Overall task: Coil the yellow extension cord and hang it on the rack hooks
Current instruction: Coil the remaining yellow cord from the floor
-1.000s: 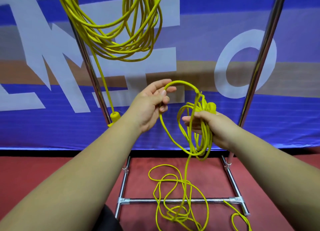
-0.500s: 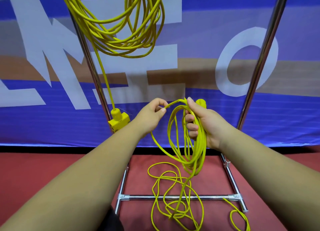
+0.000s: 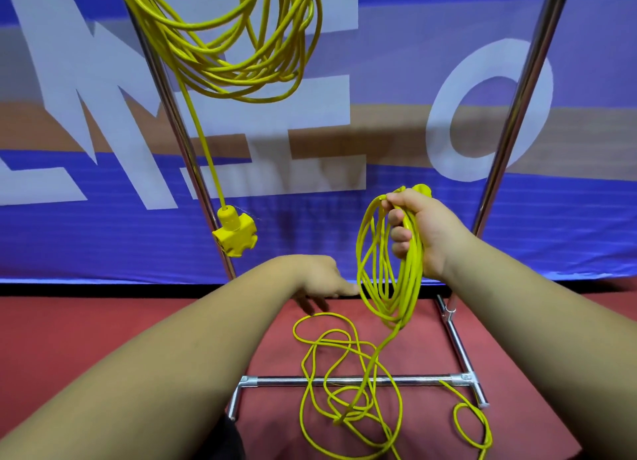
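Observation:
My right hand [image 3: 422, 232] grips a bundle of yellow extension cord loops [image 3: 386, 270] at chest height, the loops dangling below the fist. From the bundle the cord runs down to a loose tangle [image 3: 348, 384] on the red floor. My left hand [image 3: 317, 284] is lowered, fingers pointing down toward the floor cord, holding nothing. A second coiled yellow cord [image 3: 241, 46] hangs at the top of the chrome rack [image 3: 179, 132], its yellow socket block [image 3: 236, 234] dangling beside the left post. The hooks are out of view.
The rack's right post [image 3: 510, 115] and its base crossbar [image 3: 344, 381] frame the cord pile. A blue banner with big white letters [image 3: 482, 115] hangs close behind the rack. Red floor [image 3: 103, 321] spreads on both sides.
My left hand let go of the loop it brought to the bundle and dropped toward the floor cord. My right hand closed round the added loop and shifted right.

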`<state>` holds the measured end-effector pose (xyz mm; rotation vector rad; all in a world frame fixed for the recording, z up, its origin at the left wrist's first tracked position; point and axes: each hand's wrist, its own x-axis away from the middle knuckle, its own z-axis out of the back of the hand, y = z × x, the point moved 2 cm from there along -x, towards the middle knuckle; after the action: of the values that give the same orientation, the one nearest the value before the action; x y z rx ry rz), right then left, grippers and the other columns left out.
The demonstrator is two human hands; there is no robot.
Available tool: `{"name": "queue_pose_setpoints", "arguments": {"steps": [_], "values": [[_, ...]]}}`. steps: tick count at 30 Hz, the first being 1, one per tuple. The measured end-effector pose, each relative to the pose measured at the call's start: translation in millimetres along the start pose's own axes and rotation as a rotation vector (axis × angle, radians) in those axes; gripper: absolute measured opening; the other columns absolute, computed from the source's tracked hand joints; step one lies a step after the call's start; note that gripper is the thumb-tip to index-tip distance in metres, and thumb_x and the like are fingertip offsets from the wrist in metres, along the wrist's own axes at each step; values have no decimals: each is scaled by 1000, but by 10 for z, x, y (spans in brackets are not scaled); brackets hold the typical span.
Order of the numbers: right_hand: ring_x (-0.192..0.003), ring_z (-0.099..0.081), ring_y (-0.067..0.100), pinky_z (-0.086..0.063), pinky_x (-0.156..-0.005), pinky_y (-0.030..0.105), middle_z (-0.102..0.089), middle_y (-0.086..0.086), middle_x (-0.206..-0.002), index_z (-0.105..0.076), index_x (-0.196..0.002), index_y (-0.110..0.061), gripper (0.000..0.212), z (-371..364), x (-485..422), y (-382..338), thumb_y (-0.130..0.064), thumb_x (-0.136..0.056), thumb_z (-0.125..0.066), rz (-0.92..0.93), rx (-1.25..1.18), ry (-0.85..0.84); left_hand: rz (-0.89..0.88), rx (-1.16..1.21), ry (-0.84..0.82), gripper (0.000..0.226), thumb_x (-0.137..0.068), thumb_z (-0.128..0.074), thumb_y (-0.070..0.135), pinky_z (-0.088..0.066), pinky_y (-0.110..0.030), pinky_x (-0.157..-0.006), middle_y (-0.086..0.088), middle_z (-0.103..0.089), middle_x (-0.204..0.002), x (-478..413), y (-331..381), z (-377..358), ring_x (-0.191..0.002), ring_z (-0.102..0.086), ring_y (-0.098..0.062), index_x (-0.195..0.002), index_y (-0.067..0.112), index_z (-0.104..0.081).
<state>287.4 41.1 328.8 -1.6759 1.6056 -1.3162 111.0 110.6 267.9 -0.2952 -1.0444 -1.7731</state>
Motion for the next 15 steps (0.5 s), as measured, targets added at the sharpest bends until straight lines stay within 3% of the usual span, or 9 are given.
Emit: {"name": "queue_pose_setpoints", "arguments": {"steps": [2, 4, 7, 9, 12, 15], "values": [[-38, -34, 5, -28, -36, 18, -45, -10, -57, -66, -87, -19, 18, -8, 1, -14, -29, -101, -59, -2, -26, -19, -31, 258, -116, 43, -102, -61, 46, -64, -37, -65, -8, -68, -118, -42, 4, -133, -97, -77, -28, -121, 8, -62], [-38, -33, 5, -27, -37, 18, -44, -10, -55, -67, -90, -17, 19, -8, 8, -25, -29, -102, -58, -4, -50, -37, -47, 401, -80, 41, -103, -61, 42, -65, -36, -62, -11, -69, -120, -147, 62, -216, -89, -77, -25, -121, 5, -64], [-36, -32, 6, -26, -36, 18, -41, -9, -53, -67, -88, -17, 21, -11, 37, -46, -30, -101, -58, -27, -73, -77, -23, 455, 87, 26, -106, -57, 29, -61, -27, -51, -17, -75, -103, -291, 166, -304, -64, -66, -17, -99, 5, -67], [-36, -31, 6, -26, -36, 19, -39, -9, -52, -66, -86, -18, 23, -6, 48, -64, -34, -101, -59, -48, -77, -105, -15, 518, 183, 20, -106, -56, 27, -54, -24, -42, -13, -73, -87, -334, 184, -315, -54, -61, -15, -98, 10, -61], [-35, -31, 6, -25, -35, 19, -36, -9, -51, -67, -82, -20, 30, 0, 57, -93, -44, -98, -66, -79, -78, -132, -138, 585, 257, 16, -101, -65, 29, -47, -23, -45, -10, -66, -81, -370, 210, -256, -58, -58, -16, -99, 13, -65], [-34, -31, 5, -24, -35, 19, -34, -9, -50, -66, -81, -20, 31, 14, 76, -119, -46, -98, -67, -71, -73, -130, -226, 636, 218, 16, -101, -61, 20, -44, -23, -49, -6, -69, -88, -364, 224, -150, -71, -61, -17, -116, 16, -65]]}}
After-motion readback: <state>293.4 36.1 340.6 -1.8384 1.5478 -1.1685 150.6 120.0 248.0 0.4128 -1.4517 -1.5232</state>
